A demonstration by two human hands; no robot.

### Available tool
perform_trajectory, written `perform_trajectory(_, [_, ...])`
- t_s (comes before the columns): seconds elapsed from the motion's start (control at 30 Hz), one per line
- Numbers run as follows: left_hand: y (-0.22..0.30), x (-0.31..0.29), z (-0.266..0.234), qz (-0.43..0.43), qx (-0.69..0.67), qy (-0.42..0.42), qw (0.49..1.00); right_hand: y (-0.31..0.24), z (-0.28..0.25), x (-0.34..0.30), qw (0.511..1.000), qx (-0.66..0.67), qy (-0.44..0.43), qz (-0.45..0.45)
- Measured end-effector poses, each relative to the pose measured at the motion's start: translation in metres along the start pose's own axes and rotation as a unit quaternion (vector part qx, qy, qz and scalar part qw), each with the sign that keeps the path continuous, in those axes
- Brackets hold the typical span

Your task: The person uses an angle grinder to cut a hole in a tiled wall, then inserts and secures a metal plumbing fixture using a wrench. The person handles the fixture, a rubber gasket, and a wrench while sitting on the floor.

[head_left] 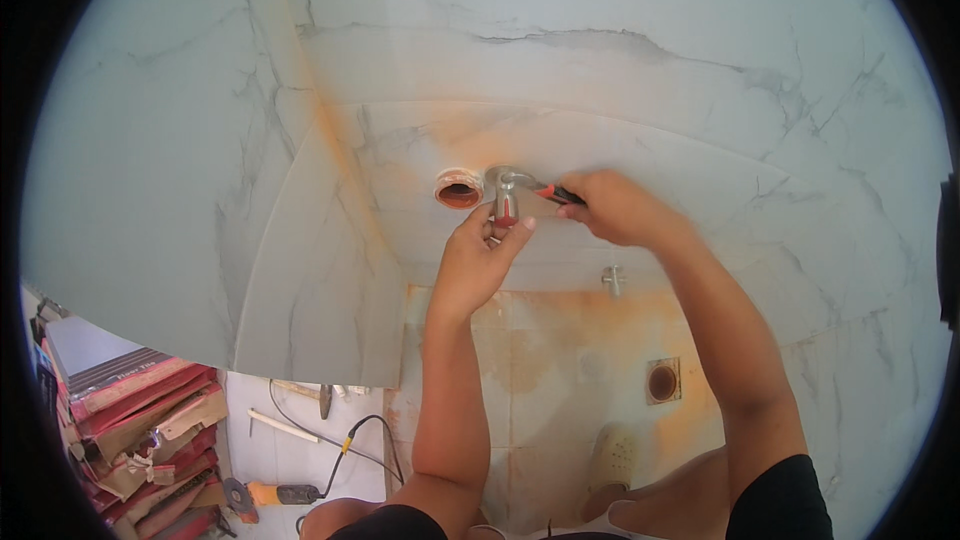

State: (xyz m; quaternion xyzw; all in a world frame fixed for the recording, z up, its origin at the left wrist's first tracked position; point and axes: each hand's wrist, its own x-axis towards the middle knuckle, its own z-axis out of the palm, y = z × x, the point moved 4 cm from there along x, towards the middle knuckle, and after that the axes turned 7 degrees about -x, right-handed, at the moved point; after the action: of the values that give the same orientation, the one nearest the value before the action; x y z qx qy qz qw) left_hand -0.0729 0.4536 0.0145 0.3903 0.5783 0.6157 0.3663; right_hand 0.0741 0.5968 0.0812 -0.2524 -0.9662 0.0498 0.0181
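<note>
Sleeves (785,502): black, lower edge
Left hand (476,258): pinching metal fitting (507,204), frame centre
Right hand (615,208): wrapped round red-black tool (548,192)
Fitting position: between left fingertips, left of right hand

Shows an orange-and-black angle grinder (272,494) beside stacked red cartons (150,430), lower left; includes a square floor drain (662,381), lower right.

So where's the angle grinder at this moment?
In the head view, the angle grinder lies at the lower left on the white floor, just right of the stacked red boxes.
</note>
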Motion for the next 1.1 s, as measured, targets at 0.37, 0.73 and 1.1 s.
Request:
perform_trajectory(0.37, [-0.004, 0.003, -0.002, 0.01, 0.018, 0.009, 1.0, -0.004, 0.043, -0.02, 0.951, 0.289, 0.096, 0.052])
perform_trajectory(0.73, [0.022, -0.006, -0.004, 0.115, 0.052, 0.127, 0.984, 0.0, 0.005, -0.014, 0.989, 0.126, 0.035, 0.063])
perform_trajectory(1.1, [0.027, 0.003, -0.005, 0.157, 0.049, 0.118, 0.979, 0.004, 0.036, -0.019, 0.985, 0.131, 0.081, 0.078])
